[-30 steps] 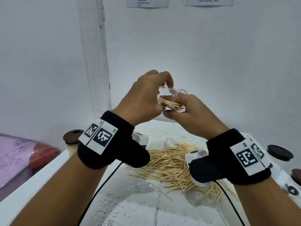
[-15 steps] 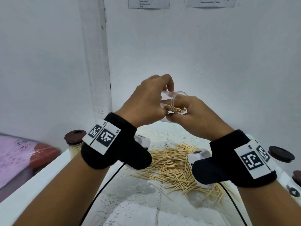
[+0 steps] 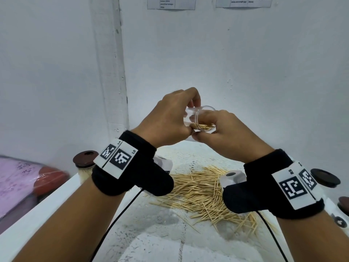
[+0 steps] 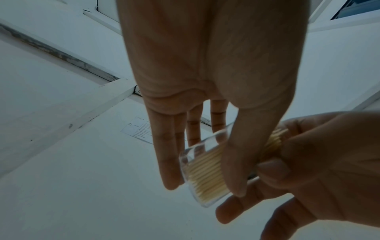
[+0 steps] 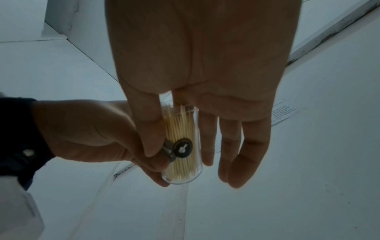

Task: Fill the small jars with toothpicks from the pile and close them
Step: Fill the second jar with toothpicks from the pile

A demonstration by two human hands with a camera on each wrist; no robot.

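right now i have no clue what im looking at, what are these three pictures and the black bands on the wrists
No machine here: a person works with bare hands. The black bands hold small cameras. One picture comes from a camera on the head, looking down; the other two look along each hand from the wrist.

The left hand grips a small clear jar, tipped on its side and partly filled with toothpicks. The right hand holds the jar at its open mouth, fingers at the toothpick ends.

Below on the white table lies a loose toothpick pile. A closed, filled jar with a brown lid stands at the left.
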